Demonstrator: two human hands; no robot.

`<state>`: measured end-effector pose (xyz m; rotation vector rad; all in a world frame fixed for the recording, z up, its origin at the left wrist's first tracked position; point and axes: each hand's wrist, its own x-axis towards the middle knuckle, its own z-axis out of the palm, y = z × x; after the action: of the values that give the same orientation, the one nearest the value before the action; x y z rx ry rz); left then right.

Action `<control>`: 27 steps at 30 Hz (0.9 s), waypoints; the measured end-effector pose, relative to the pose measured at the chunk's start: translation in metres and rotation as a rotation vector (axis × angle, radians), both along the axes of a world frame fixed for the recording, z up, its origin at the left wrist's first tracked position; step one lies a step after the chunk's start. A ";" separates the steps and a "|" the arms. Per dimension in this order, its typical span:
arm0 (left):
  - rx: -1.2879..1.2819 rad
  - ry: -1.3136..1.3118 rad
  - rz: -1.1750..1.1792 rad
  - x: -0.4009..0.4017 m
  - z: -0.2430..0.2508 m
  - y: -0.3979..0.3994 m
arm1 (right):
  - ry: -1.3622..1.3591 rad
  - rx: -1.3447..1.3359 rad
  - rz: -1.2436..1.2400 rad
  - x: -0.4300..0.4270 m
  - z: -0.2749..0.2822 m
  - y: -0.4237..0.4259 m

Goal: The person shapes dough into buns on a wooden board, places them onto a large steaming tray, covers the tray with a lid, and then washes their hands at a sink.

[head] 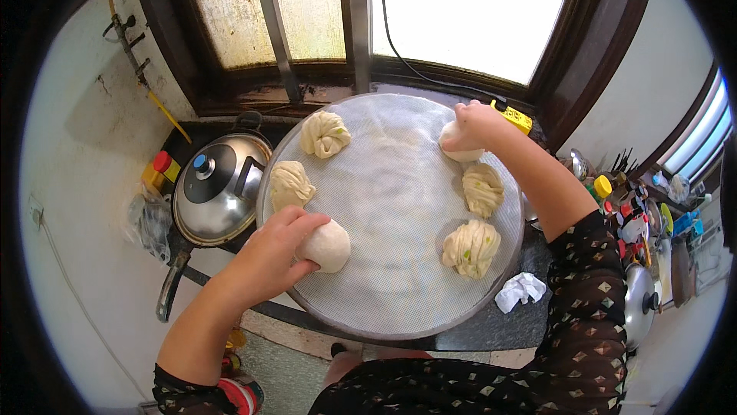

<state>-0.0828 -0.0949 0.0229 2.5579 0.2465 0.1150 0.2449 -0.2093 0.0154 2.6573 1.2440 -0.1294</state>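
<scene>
A round steamer tray lined with a white mesh cloth (pixel 391 300) lies before me. My left hand (pixel 276 254) grips a smooth, round dough bun (pixel 332 247) at the tray's left front. My right hand (pixel 475 125) is around another smooth bun (pixel 460 153) at the back right. Twisted dough rolls rest on the mesh: one at the back left (pixel 325 134), one just beyond my left hand (pixel 291 183), one below my right hand (pixel 483 189), and one with green flecks at the front right (pixel 472 248). The undersides of both held buns are hidden.
A lidded steel pan (pixel 221 202) stands left of the tray, its handle (pixel 173 288) pointing forward. Crumpled white paper (pixel 520 292) lies on the dark counter (pixel 495 328). A yellow power strip (pixel 514 118) and cable sit behind my right hand. Bottles and jars (pixel 633 219) crowd the right side.
</scene>
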 end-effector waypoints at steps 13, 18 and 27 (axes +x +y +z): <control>0.006 -0.074 0.006 -0.007 -0.006 -0.001 | 0.075 0.136 0.054 0.008 0.027 -0.016; 0.075 -0.251 0.040 -0.032 0.002 0.005 | 0.152 0.450 0.110 -0.006 0.065 -0.024; -0.037 -0.553 0.375 -0.190 -0.075 -0.036 | 0.366 0.482 0.498 -0.196 0.120 -0.041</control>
<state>-0.2726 -0.1314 -0.0516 2.3043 0.4973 0.9280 0.0485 -0.2502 0.1350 2.6586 2.2692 -0.2749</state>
